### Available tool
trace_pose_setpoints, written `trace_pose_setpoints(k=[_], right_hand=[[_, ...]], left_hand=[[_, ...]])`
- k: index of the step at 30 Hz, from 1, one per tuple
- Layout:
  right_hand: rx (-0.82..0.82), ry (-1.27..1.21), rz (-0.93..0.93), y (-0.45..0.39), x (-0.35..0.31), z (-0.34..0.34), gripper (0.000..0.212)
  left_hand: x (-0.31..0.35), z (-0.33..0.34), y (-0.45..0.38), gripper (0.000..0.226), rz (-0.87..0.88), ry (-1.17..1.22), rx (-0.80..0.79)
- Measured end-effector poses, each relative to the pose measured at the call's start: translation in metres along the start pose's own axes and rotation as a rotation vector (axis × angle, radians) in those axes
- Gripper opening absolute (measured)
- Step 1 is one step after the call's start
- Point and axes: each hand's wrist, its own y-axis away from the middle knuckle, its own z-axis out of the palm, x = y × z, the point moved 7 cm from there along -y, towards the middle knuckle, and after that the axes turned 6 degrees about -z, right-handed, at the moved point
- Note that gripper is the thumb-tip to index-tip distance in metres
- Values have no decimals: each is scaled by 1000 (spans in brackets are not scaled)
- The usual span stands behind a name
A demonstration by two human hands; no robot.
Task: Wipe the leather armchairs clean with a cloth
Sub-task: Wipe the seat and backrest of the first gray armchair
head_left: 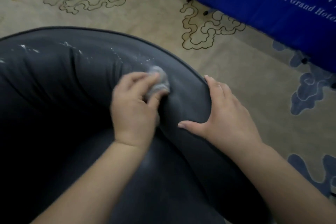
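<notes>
- The left hand is gripping a small grey cloth, its fingers curled round the wad and its thumb tucked under it; the hand and cloth are blurred.
- The cloth is bunched into a ball and is pressing against the padded inner face of the dark leather armchair, just below the curved top edge of the backrest.
- The right hand is lying flat on the armchair's rim, to the right of the cloth; its fingers are straight and together, reaching over the piped edge, and its thumb is spread out sideways across the leather toward the left hand. It is holding nothing.
- The two hands are sitting near each other but apart, with a bare stretch of leather between them.
- White specks and smears are dotting the leather along the upper part of the backrest, running from the far left to just above the cloth.
- The armchair is filling the lower left of the view, its seat falling into deep shadow.
- A beige carpet with outlined cloud patterns and blue patches is showing beyond the chair.
- A blue cloth banner with white lettering is hanging at the upper right, above the carpet.
</notes>
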Motion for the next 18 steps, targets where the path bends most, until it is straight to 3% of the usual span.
trace_pose_setpoints(k=[3, 5, 9, 14, 18], right_hand=[[7, 26, -15, -11, -8, 1, 119], [6, 48, -29, -19, -14, 1, 120], [-10, 93, -55, -41, -29, 4, 122], [-35, 116, -92, -72, -51, 9, 126], [-6, 173, -123, -89, -64, 13, 130]], left_hand=[[14, 14, 13, 31, 134, 14, -168], [-1, 1, -5, 31, 133, -38, -109], [-30, -27, -37, 31, -89, -33, 91], [-1, -6, -30, 28, 149, -108, -88], [-45, -42, -67, 29, -99, -90, 111]])
